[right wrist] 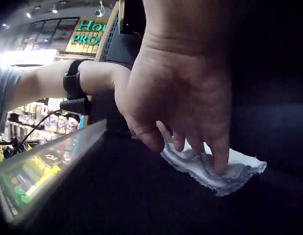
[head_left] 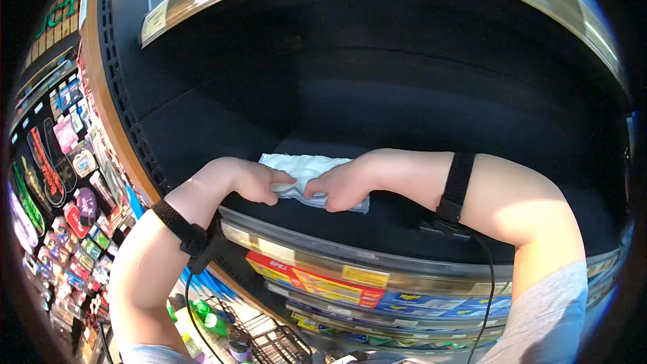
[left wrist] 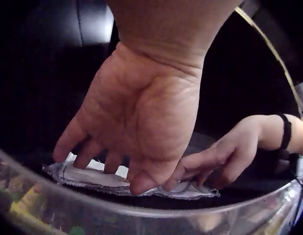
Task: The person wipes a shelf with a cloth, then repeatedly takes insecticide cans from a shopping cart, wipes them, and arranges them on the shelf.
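Observation:
A white cloth [head_left: 304,165] lies on a black shelf [head_left: 404,222]. My left hand [head_left: 264,184] rests on the cloth's left part, and in the left wrist view its spread fingers [left wrist: 85,157] press down on the cloth [left wrist: 88,177]. My right hand [head_left: 335,194] sits on the cloth's right part, close beside the left. In the right wrist view its fingertips [right wrist: 219,164] push into the bunched cloth [right wrist: 234,172], with the thumb just off the cloth's edge. The same right hand [left wrist: 210,164] shows in the left wrist view, touching the cloth next to my left thumb.
The shelf's clear front lip [head_left: 303,249] carries price labels. Boxed goods [head_left: 310,283] fill the shelf below. A rack of hanging packets [head_left: 60,195] stands on the left. A wire cart with green bottles [head_left: 209,320] is low at the front.

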A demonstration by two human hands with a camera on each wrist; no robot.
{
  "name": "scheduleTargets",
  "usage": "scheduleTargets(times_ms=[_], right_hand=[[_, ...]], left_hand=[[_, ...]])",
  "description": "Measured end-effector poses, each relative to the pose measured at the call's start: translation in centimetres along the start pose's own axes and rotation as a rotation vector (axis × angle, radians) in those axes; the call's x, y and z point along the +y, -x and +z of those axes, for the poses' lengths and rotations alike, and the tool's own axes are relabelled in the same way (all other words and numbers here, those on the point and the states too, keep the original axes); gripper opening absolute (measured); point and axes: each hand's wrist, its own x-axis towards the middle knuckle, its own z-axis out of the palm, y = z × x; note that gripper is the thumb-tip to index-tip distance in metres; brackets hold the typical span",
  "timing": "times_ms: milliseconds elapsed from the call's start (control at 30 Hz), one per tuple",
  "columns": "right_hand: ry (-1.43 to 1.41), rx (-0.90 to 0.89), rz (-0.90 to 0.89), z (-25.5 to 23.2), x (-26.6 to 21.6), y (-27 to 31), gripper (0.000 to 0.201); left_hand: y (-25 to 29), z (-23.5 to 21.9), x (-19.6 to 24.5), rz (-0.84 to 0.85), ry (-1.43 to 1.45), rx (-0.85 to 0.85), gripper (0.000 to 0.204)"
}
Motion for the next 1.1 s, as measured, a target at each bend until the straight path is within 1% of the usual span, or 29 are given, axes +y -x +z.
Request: scheduleTargets(times_ms=[33, 67, 100, 167, 200, 233, 300, 333, 367, 467, 500, 533, 567, 633, 667, 700, 767, 800, 833, 867, 900, 933, 967, 1033, 1067, 1100], right_hand=[[0.037, 0.006, -0.080, -0.1, 0.0, -1.4, 0.060], [0.051, 0.033, -0.057, 0.1, 0.1, -2.3, 0.059], [0.046, 0.030, -0.058, 0.0, -0.1, -2.4, 0.059], [-0.042, 0.021, 0.018, -0.4, 0.0, -2.1, 0.058], [-0.056, -0.006, 0.054, -0.5, 0.2, -1.6, 0.060], [-0.066, -0.012, 0.062, -0.2, 1.2, -1.5, 0.060], [-0.002, 0.061, 0.061, 1.0, 3.3, -0.9, 0.064], [0.014, 0.009, 0.112, 1.2, 3.4, -0.1, 0.066], [0.045, 0.040, 0.179, 2.1, 4.7, 1.4, 0.068], [-0.045, 0.061, 0.248, 4.4, 5.9, 7.5, 0.066], [-0.074, 0.095, 0.277, 5.3, 6.4, 9.5, 0.061], [-0.101, 0.131, 0.308, 6.3, 7.0, 11.5, 0.055], [-0.116, 0.130, 0.322, 7.3, 7.4, 13.6, 0.055], [-0.073, 0.239, 0.335, 9.5, 8.1, 17.3, 0.040], [-0.092, 0.238, 0.355, 10.6, 8.4, 19.1, 0.040], [-0.110, 0.261, 0.363, 11.6, 8.6, 20.9, 0.036], [-0.141, 0.286, 0.389, 13.6, 9.1, 24.5, 0.032], [-0.182, 0.283, 0.403, 14.7, 9.5, 26.4, 0.029], [-0.220, 0.281, 0.414, 15.8, 9.7, 28.3, 0.026], [-0.227, 0.284, 0.428, 16.7, 9.8, 30.3, 0.026], [-0.302, 0.277, 0.424, 17.7, 10.0, 32.4, 0.025], [-0.374, 0.271, 0.417, 18.8, 10.3, 34.4, 0.024], [-0.376, 0.273, 0.426, 20.2, 10.6, 36.3, 0.024], [-0.377, 0.356, 0.428, 22.3, 10.8, 39.8, 0.026], [-0.419, 0.296, 0.501, 23.0, 10.9, 41.6, 0.026], [-0.418, 0.295, 0.513, 23.9, 11.2, 43.2, 0.025]], left_hand=[[0.5, 0.3, -1.2, -0.020, 0.002, 0.016, 0.072], [-0.1, 1.2, -3.0, 0.024, -0.028, 0.107, 0.071], [0.1, 1.0, -3.0, 0.026, -0.027, 0.102, 0.071], [0.0, -0.1, -2.4, -0.029, 0.012, 0.091, 0.067], [-0.7, -0.6, -2.3, 0.020, -0.027, 0.102, 0.064], [-1.1, -1.6, -1.3, -0.001, -0.035, 0.054, 0.063], [-3.7, -2.8, -0.4, 0.078, -0.131, 0.048, 0.064], [-4.5, -3.2, 0.8, 0.116, -0.121, 0.067, 0.064], [-5.5, -3.6, 2.3, 0.153, -0.109, 0.085, 0.064], [-6.7, -4.2, 9.1, 0.171, -0.180, 0.103, 0.068], [-6.9, -4.1, 11.3, 0.177, -0.212, 0.124, 0.071], [-7.5, -4.0, 13.2, 0.229, -0.243, 0.173, 0.073], [-7.8, -4.0, 15.1, 0.246, -0.251, 0.166, 0.073], [-7.9, -4.2, 19.3, 0.404, -0.322, 0.178, 0.070], [-7.9, -4.2, 21.5, 0.434, -0.336, 0.174, 0.068], [-7.4, -4.4, 23.9, 0.457, -0.348, 0.165, 0.068], [-6.7, -4.5, 28.4, 0.511, -0.397, 0.135, 0.071], [-7.5, -4.2, 30.2, 0.612, -0.419, 0.165, 0.069], [-8.2, -3.9, 31.9, 0.627, -0.429, 0.163, 0.069], [-8.8, -3.7, 33.7, 0.730, -0.411, 0.171, 0.066], [-8.7, -3.5, 35.7, 0.831, -0.391, 0.181, 0.062], [-8.6, -3.1, 37.7, 0.861, -0.348, 0.186, 0.058], [-8.5, -2.7, 39.8, 0.869, -0.352, 0.187, 0.058], [-8.3, -2.1, 43.8, 0.965, -0.328, 0.201, 0.059], [-8.3, -1.7, 45.6, 1.009, -0.306, 0.216, 0.057], [-8.2, -1.4, 47.4, 1.005, -0.303, 0.220, 0.057]])
